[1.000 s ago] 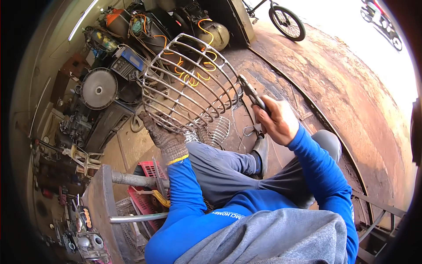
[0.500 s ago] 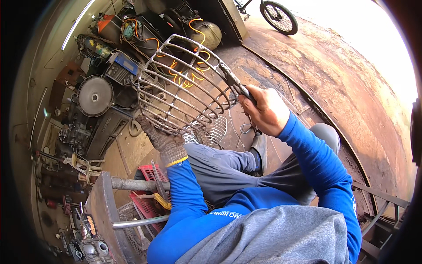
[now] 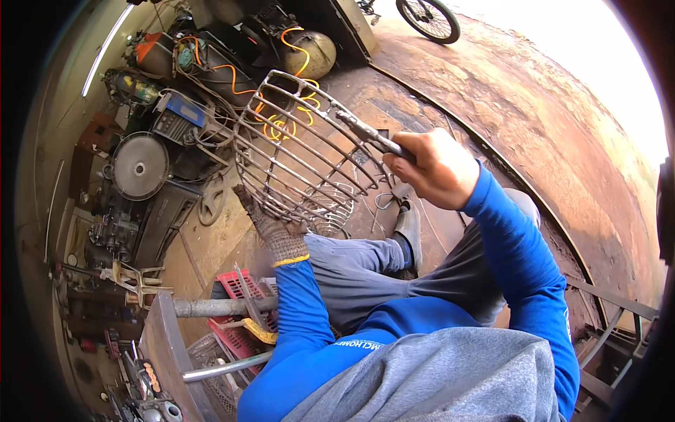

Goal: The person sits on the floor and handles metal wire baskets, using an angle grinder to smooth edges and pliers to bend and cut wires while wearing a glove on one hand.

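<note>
My left hand (image 3: pixel 278 238), in a dirty knitted work glove with a yellow-edged cuff, grips the near left side of a metal wire basket (image 3: pixel 288 75). Curved parallel bars form this basket, and it is held tilted above the floor in front of my knees. In my bare right hand (image 3: pixel 444 170) is a narrow grey metal hand tool (image 3: pixel 364 131) with a dark handle; its exact kind is unclear. The tool's far end lies over the basket's right-hand bars; whether it touches them I cannot tell. A second, lighter wire frame (image 3: pixel 336 211) sits on the floor beyond my legs.
At left, a metal bench (image 3: pixel 163 320) with projecting pipes stands near a red plastic crate (image 3: pixel 235 337) and a yellow-handled tool (image 3: pixel 259 330). Farther off are a round fan (image 3: pixel 140 167), a blue-grey machine (image 3: pixel 181 116), an orange hose (image 3: pixel 299 53), a tank (image 3: pixel 313 55) and a bicycle wheel (image 3: pixel 430 20).
The basket has shifted slightly right and nearer, and its tilt has changed a little. My right hand and the tool have moved slightly right relative to my body. Both grips stay the same.
</note>
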A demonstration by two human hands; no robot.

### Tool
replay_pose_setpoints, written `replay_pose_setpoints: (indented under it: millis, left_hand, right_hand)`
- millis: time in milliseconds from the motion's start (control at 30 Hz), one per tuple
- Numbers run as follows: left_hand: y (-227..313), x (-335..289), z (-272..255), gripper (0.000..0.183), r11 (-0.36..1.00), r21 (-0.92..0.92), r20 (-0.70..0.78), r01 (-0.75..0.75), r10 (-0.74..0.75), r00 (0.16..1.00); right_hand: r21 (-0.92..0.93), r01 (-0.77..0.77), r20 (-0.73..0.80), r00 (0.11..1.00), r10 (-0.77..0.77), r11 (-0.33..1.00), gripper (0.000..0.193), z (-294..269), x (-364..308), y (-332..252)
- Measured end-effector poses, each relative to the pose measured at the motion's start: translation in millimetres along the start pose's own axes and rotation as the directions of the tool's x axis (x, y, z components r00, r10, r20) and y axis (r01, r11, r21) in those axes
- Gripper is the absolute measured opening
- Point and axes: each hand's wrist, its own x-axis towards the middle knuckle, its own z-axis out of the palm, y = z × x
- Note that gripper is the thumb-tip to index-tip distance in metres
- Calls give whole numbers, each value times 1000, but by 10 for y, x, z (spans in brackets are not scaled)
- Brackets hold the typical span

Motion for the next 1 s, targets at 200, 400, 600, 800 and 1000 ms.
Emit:
replay_pose_setpoints:
  millis: [200,400,600,800,1000]
  left_hand:
    - [-874,-84,226,60,932,207,-65,298,-291,955]
    - [-2021,204,-67,98,745,359,-265,563,-497,826]
    - [-3521,326,-565,82,553,305,-661,775,-464,590]
    - [-4468,-10,-596,82,464,263,-742,846,-463,485]
    - [-4351,-143,-2343,75,-811,521,-633,-267,-577,517]
  right_hand:
    - [295,-357,6,928,372,886,22,-518,-439,328]
    - [497,-555,-175,689,703,667,27,-946,-1233,1340]
    - [769,-533,-277,222,935,354,27,-600,-2184,2439]
    - [838,-520,-203,-23,979,162,29,-113,-2780,3010]
    - [818,-574,-36,16,999,39,27,155,-2754,3381]
